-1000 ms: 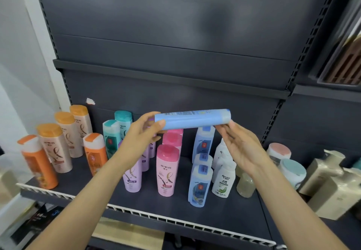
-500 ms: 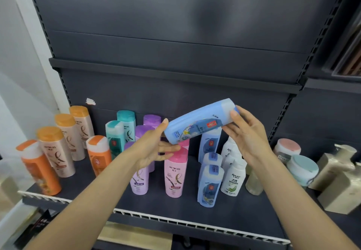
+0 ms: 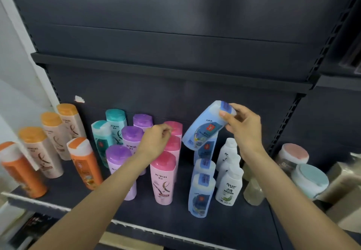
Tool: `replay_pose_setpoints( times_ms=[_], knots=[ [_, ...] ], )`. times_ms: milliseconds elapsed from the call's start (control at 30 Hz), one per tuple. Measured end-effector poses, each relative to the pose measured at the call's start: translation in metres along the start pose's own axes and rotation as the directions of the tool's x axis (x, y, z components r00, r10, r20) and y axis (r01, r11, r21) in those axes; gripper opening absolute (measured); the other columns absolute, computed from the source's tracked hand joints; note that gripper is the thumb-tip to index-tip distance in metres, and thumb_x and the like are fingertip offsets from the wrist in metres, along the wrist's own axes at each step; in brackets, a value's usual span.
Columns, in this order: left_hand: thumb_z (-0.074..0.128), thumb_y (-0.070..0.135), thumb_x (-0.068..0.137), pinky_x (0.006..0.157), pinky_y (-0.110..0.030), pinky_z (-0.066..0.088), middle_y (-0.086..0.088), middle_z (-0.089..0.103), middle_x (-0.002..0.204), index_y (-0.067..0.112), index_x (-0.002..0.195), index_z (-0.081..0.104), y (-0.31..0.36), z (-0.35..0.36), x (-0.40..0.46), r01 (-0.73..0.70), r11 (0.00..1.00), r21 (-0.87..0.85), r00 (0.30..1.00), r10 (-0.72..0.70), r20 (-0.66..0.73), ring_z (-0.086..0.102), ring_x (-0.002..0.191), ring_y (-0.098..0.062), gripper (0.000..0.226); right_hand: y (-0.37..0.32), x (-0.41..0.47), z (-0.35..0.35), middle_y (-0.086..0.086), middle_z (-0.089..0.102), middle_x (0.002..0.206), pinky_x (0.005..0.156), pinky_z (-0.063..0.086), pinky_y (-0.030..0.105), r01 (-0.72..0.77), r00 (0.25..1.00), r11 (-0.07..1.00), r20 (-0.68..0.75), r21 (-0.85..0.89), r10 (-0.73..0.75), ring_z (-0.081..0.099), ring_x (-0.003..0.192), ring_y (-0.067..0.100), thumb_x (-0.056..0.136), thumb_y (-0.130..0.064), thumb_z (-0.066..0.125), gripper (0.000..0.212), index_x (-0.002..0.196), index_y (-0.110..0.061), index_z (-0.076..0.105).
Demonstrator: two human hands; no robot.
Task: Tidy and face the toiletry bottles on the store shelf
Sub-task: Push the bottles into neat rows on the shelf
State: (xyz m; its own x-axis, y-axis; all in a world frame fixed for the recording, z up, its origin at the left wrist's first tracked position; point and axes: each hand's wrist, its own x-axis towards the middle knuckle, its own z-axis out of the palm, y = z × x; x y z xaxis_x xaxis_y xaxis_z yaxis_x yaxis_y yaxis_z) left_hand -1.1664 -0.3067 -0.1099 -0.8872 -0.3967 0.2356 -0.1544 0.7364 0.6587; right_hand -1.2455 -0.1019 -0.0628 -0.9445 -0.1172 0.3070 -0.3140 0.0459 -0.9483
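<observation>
A dark store shelf (image 3: 230,228) with a white front rail is carrying the toiletries, backed by a dark panel wall. Nearest the rail, a pink bottle (image 3: 163,179) and a standing blue bottle (image 3: 201,195) are fronting their rows, with a white bottle (image 3: 229,187) just beside the blue one. Orange-capped bottles (image 3: 40,152) are lining the left end, and teal and purple ones are standing between them and the pink row. Above the pink row, the left hand (image 3: 156,142) is hovering with fingers curled in, holding nothing that is showing. Farther back, the right hand (image 3: 244,128) is gripping the cap end of a tilted blue bottle (image 3: 203,130), lifted over the back of the blue row.
</observation>
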Motion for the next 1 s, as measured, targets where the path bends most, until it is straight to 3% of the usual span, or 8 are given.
replay_pose_setpoints(
  times_ms=[100, 200, 333, 433, 600, 733, 1000],
  knots=[
    [0.054, 0.022, 0.094, 0.102, -0.035, 0.04, -0.006, 0.053, 0.135, 0.015, 0.131, 0.054, -0.012, 0.009, 0.002, -0.185, 0.961, 0.204, 0.977, 0.157, 0.145, 0.048, 0.124, -0.024, 0.038, 0.02, 0.007, 0.0, -0.011, 0.065, 0.086, 0.071, 0.05, 0.02, 0.104, 0.994, 0.978, 0.048, -0.18, -0.097, 0.058, 0.071, 0.0, 0.082, -0.02, 0.071, 0.022, 0.103, -0.017, 0.067],
    [0.059, 0.04, 0.089, 0.115, -0.039, 0.023, -0.002, 0.028, 0.153, 0.023, 0.143, 0.037, -0.022, 0.012, 0.004, -0.268, 0.916, 0.3, 0.924, 0.156, 0.349, 0.023, 0.142, -0.021, 0.062, 0.041, 0.014, 0.003, -0.002, 0.067, 0.096, 0.069, 0.044, 0.011, 0.162, 0.98, 0.929, 0.168, -0.333, -0.111, 0.058, 0.079, 0.008, 0.083, -0.02, 0.07, 0.028, 0.109, -0.011, 0.065],
    [0.056, 0.048, 0.088, 0.118, -0.038, 0.015, -0.001, 0.022, 0.156, 0.026, 0.145, 0.033, -0.032, 0.012, 0.008, -0.264, 0.914, 0.308, 0.908, 0.128, 0.399, 0.015, 0.145, -0.02, 0.065, 0.069, 0.017, 0.012, 0.008, 0.065, 0.104, 0.075, 0.04, 0.018, 0.148, 0.957, 0.869, 0.289, -0.471, -0.006, 0.054, 0.086, 0.013, 0.086, -0.02, 0.067, 0.031, 0.114, -0.008, 0.061],
    [0.05, 0.051, 0.09, 0.119, -0.035, 0.011, 0.003, 0.019, 0.157, 0.03, 0.145, 0.03, -0.037, 0.013, 0.006, -0.243, 0.915, 0.323, 0.895, 0.083, 0.438, 0.012, 0.145, -0.017, 0.062, 0.086, 0.016, 0.017, 0.005, 0.061, 0.097, 0.075, 0.036, 0.019, 0.11, 0.942, 0.815, 0.321, -0.569, 0.097, 0.052, 0.086, 0.013, 0.085, -0.021, 0.069, 0.037, 0.117, -0.004, 0.059],
    [0.048, 0.052, 0.09, 0.119, -0.036, 0.01, 0.004, 0.017, 0.157, 0.033, 0.146, 0.028, -0.038, 0.013, 0.005, -0.227, 0.925, 0.306, 0.894, 0.073, 0.442, 0.009, 0.146, -0.016, 0.062, 0.105, 0.015, 0.021, 0.008, 0.064, 0.105, 0.073, 0.036, 0.02, 0.016, 0.925, 0.799, 0.312, -0.601, 0.216, 0.052, 0.088, 0.014, 0.079, -0.017, 0.075, 0.036, 0.11, -0.004, 0.063],
    [0.052, 0.05, 0.09, 0.119, -0.036, 0.01, 0.003, 0.019, 0.157, 0.033, 0.145, 0.03, -0.04, 0.014, 0.008, -0.216, 0.938, 0.272, 0.894, 0.078, 0.442, 0.011, 0.145, -0.017, 0.061, 0.108, 0.015, 0.022, 0.004, 0.06, 0.091, 0.056, 0.036, 0.013, -0.021, 0.903, 0.797, 0.331, -0.603, 0.274, 0.053, 0.082, 0.015, 0.08, -0.013, 0.074, 0.027, 0.103, -0.003, 0.065],
    [0.052, 0.05, 0.089, 0.119, -0.038, 0.011, 0.005, 0.018, 0.157, 0.033, 0.144, 0.032, -0.041, 0.015, 0.008, -0.189, 0.948, 0.256, 0.897, 0.061, 0.437, 0.01, 0.145, -0.016, 0.061, 0.113, 0.014, 0.019, 0.005, 0.06, 0.083, 0.055, 0.038, 0.014, -0.081, 0.883, 0.815, 0.339, -0.574, 0.326, 0.056, 0.077, 0.017, 0.078, -0.011, 0.075, 0.018, 0.092, -0.006, 0.064]
  ],
)
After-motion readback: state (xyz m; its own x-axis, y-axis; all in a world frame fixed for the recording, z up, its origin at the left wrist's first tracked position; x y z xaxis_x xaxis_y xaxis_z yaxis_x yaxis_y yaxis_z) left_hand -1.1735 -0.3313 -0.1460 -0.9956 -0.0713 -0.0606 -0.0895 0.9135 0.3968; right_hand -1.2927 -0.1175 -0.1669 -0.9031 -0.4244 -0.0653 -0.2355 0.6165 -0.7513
